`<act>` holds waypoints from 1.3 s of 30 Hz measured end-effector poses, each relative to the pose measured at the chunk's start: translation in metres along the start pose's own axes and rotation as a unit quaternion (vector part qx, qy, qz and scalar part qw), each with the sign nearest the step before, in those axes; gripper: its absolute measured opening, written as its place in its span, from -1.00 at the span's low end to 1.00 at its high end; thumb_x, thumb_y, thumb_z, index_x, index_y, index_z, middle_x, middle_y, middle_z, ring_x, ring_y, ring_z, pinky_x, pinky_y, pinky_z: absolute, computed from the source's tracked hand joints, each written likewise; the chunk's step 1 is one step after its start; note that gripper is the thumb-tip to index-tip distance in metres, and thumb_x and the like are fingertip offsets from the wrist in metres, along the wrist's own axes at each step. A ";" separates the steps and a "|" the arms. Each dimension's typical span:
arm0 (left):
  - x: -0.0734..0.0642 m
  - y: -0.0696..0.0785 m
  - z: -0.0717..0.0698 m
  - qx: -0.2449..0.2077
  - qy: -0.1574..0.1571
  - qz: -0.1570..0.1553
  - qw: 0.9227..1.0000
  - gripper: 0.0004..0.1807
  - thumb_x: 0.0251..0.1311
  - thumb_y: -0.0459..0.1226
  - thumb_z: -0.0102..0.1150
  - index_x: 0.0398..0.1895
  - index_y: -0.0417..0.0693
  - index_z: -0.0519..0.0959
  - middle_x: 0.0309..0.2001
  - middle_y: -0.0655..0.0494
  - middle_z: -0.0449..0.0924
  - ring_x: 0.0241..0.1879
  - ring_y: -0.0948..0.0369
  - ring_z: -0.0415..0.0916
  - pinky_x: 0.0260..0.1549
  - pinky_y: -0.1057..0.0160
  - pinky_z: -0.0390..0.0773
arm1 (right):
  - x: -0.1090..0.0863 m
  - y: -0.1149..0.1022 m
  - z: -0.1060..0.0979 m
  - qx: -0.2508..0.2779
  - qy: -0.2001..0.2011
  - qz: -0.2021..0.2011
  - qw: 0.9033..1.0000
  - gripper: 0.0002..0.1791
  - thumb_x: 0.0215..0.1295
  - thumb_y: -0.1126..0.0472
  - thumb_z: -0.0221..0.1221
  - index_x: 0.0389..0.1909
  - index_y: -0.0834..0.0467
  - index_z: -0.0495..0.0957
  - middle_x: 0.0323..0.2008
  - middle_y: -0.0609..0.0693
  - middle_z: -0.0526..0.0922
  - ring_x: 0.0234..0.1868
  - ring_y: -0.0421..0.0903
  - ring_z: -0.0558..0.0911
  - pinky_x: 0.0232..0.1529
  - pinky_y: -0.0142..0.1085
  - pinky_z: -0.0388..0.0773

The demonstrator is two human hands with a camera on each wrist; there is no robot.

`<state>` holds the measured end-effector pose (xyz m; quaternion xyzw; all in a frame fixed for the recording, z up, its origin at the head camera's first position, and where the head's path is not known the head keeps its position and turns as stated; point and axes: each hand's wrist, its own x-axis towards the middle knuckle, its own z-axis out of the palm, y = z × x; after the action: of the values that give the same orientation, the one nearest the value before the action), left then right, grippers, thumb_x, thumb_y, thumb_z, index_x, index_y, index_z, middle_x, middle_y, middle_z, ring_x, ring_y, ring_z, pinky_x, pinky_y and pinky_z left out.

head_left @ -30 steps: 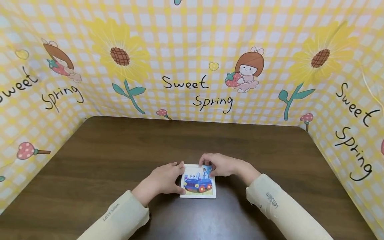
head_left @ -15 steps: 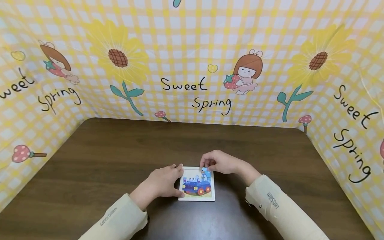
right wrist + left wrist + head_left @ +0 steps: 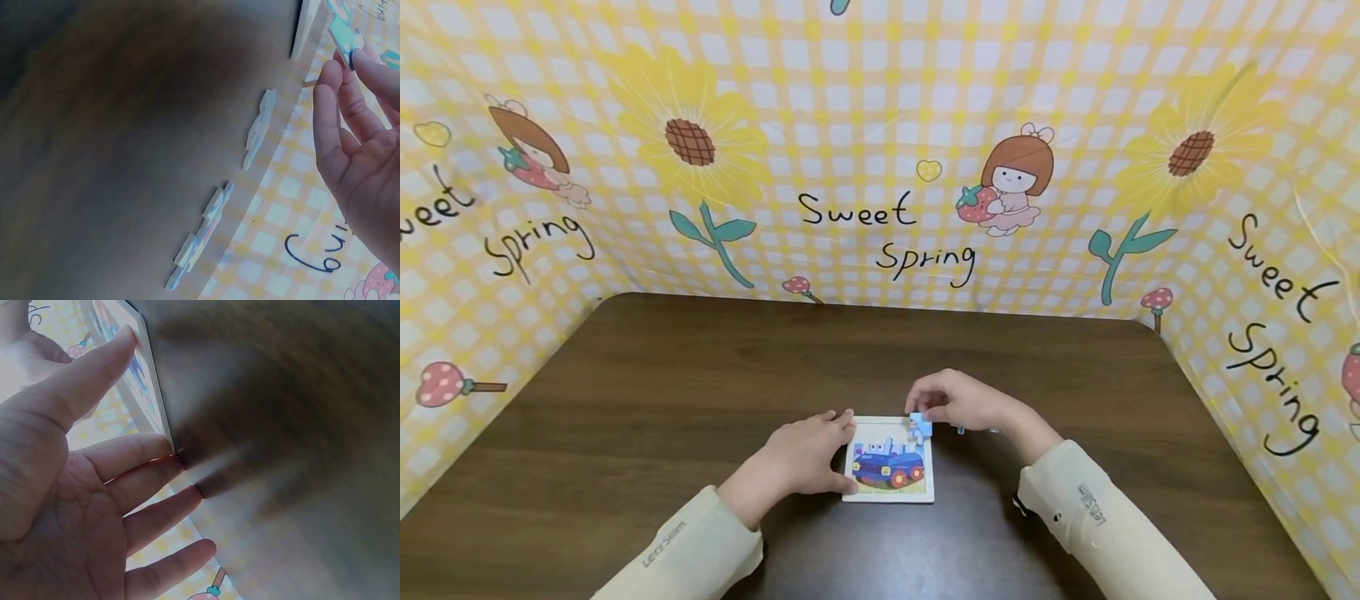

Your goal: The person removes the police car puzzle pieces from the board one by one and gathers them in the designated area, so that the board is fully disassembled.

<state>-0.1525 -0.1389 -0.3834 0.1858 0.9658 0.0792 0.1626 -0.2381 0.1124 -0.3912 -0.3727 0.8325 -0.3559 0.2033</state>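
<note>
A small white-rimmed jigsaw puzzle board (image 3: 889,499) with a picture of a blue car with red wheels lies on the table. My left hand (image 3: 797,452) rests at its left edge, thumb at the near corner and fingers at the far one. In the left wrist view, those fingers (image 3: 147,494) are nearly straight. My right hand (image 3: 962,400) pinches a light blue puzzle piece (image 3: 920,427) between thumb and fingertips, raised at the board's far right corner. The right wrist view shows the same piece (image 3: 342,34) tilted in the grip. A pale bare area shows along the board's far side.
Loose puzzle pieces lie on the brown table (image 3: 737,358) beyond and under my right hand; the right wrist view shows one piece (image 3: 259,128) and another piece (image 3: 200,237). A yellow checked cloth (image 3: 850,125) with printed flowers stands round the table's back and sides.
The light blue piece has come up out of the board's far right corner in my right hand, which has moved slightly up and right. My left hand stays at the board's left edge.
</note>
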 end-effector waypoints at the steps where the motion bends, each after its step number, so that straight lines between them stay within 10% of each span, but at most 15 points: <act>1: 0.000 0.000 0.000 -0.001 0.000 0.000 1.000 -0.08 0.00 0.09 0.46 0.41 -0.10 0.39 0.48 -0.01 0.29 0.47 -0.06 0.23 0.25 -0.19 0.41 | -0.001 0.000 -0.001 0.003 0.003 -0.001 1.000 -0.83 0.34 0.45 0.16 -0.14 0.22 0.65 -0.41 -0.02 0.56 -0.34 -0.20 0.52 -0.20 -0.35 0.54; 39: 0.002 -0.003 0.003 -0.009 0.002 0.006 1.000 -0.09 0.01 0.09 0.46 0.41 -0.11 0.39 0.49 -0.02 0.26 0.49 -0.06 0.20 0.28 -0.18 0.38 | -0.087 0.043 -0.048 0.032 0.102 0.064 0.992 -0.81 0.36 0.43 0.15 -0.07 0.32 0.62 -0.22 0.11 0.67 -0.28 -0.13 0.57 -0.21 -0.27 0.60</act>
<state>-0.1546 -0.1401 -0.3873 0.1898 0.9642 0.0894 0.1621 -0.2315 0.2207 -0.3854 -0.2742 0.8593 -0.4044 0.1513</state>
